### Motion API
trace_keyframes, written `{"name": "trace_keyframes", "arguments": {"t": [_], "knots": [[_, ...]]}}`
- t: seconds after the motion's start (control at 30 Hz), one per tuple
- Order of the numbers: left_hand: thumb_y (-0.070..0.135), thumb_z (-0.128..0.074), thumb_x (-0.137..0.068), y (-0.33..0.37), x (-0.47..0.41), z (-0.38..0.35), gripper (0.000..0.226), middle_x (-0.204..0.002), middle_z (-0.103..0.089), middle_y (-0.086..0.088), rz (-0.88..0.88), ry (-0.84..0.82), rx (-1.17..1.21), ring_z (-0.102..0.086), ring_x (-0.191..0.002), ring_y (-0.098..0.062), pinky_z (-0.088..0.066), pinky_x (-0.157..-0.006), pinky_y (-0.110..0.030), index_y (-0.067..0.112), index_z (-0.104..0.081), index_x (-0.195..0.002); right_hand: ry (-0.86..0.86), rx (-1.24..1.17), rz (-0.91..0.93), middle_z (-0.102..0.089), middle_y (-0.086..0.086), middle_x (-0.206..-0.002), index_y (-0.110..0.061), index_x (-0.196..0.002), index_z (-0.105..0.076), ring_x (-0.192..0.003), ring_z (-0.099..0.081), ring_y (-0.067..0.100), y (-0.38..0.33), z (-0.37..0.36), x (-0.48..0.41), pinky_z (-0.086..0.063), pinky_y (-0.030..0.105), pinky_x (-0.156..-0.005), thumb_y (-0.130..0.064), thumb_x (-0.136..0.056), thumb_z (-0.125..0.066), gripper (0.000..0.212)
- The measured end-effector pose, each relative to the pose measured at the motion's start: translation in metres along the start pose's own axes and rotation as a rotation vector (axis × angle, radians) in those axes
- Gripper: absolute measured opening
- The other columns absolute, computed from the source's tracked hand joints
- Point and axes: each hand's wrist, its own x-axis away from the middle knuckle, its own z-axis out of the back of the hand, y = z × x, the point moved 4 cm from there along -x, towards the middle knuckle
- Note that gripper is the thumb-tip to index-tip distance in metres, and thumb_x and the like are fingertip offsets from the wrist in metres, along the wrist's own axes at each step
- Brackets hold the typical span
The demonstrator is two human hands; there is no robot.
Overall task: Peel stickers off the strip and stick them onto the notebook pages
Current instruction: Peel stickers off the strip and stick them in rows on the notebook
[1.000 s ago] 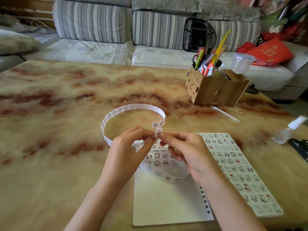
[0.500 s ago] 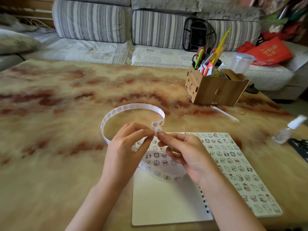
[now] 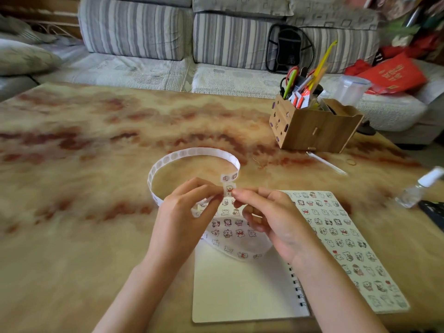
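A long white sticker strip (image 3: 182, 153) curls in a loop above the table and runs back under my hands. My left hand (image 3: 185, 217) pinches the strip near its end. My right hand (image 3: 271, 219) pinches a small bear sticker (image 3: 228, 189) standing up at the strip's end, fingertips of both hands nearly touching. Below them lies an open spiral notebook (image 3: 240, 292). Its left page is blank at the bottom with a few rows of stickers at the top; its right page (image 3: 343, 246) is covered with bear stickers.
A wooden desk organiser (image 3: 314, 128) full of pens and scissors stands at the back right. A small clear spray bottle (image 3: 418, 188) and a dark object (image 3: 434, 215) lie at the right edge. A thin white stick (image 3: 326, 163) lies near the organiser. A striped sofa (image 3: 134, 27) runs behind the table.
Both hands have risen slightly and the sticker now stands more upright between the fingertips; the strip loop stays about where it was.
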Motion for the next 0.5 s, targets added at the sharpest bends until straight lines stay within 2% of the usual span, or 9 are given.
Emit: {"name": "trace_keyframes", "arguments": {"t": [0.13, 0.23, 0.33, 0.4, 0.43, 0.5], "knots": [[0.022, -0.067, -0.083, -0.005, 0.001, -0.002, 0.010, -0.086, -0.066, 0.017, 0.076, -0.065, 0.009, -0.064, -0.082, -0.005, -0.052, -0.073, -0.027, 0.027, -0.073, -0.090, 0.029, 0.132, 0.063, -0.063, -0.005, -0.065, -0.012, -0.079, -0.071, -0.048, -0.043, 0.002, -0.006, 0.007, 0.001, -0.032, 0.008, -0.044, -0.018, -0.081, -0.072, 0.006], [0.018, -0.071, -0.084, -0.014, 0.002, -0.003, 0.009, -0.083, -0.066, 0.016, 0.132, -0.088, -0.039, -0.063, -0.078, -0.006, -0.052, -0.071, -0.033, 0.024, -0.073, -0.089, 0.054, 0.208, 0.103, -0.063, -0.006, -0.064, -0.010, -0.080, -0.071, -0.047, -0.047, -0.003, -0.009, 0.019, 0.002, -0.034, 0.006, -0.046, -0.017, -0.082, -0.072, 0.007], [0.020, -0.071, -0.083, -0.023, 0.004, -0.005, 0.009, -0.087, -0.064, 0.023, 0.211, -0.160, -0.086, -0.062, -0.081, 0.000, -0.052, -0.071, -0.030, 0.028, -0.074, -0.087, 0.143, 0.236, 0.130, -0.062, -0.008, -0.063, -0.009, -0.081, -0.071, -0.047, -0.049, -0.006, -0.011, 0.039, 0.004, -0.037, 0.005, -0.049, -0.017, -0.081, -0.072, 0.009], [0.023, -0.070, -0.084, -0.026, 0.006, -0.008, 0.008, -0.091, -0.063, 0.027, 0.204, -0.221, -0.126, -0.060, -0.087, 0.003, -0.052, -0.074, -0.028, 0.028, -0.074, -0.088, 0.199, 0.278, 0.123, -0.064, -0.007, -0.065, -0.010, -0.082, -0.072, -0.048, -0.050, -0.009, -0.008, 0.051, 0.006, -0.037, 0.003, -0.051, -0.018, -0.081, -0.072, 0.008], [0.026, -0.069, -0.084, -0.026, 0.006, -0.010, 0.007, -0.091, -0.064, 0.025, 0.185, -0.246, -0.140, -0.061, -0.087, 0.001, -0.053, -0.076, -0.030, 0.027, -0.074, -0.088, 0.214, 0.298, 0.110, -0.067, -0.007, -0.069, -0.012, -0.082, -0.073, -0.052, -0.053, -0.010, -0.006, 0.055, 0.007, -0.038, 0.002, -0.054, -0.020, -0.081, -0.073, 0.008], [0.034, -0.063, -0.083, -0.024, 0.006, -0.010, 0.016, -0.086, -0.065, 0.020, 0.148, -0.279, -0.161, -0.061, -0.083, -0.005, -0.052, -0.076, -0.035, 0.023, -0.073, -0.087, 0.228, 0.338, 0.076, -0.072, -0.005, -0.078, -0.016, -0.082, -0.074, -0.072, -0.063, -0.003, 0.000, 0.060, 0.009, -0.042, 0.010, -0.067, -0.024, -0.080, -0.073, 0.008]]}}
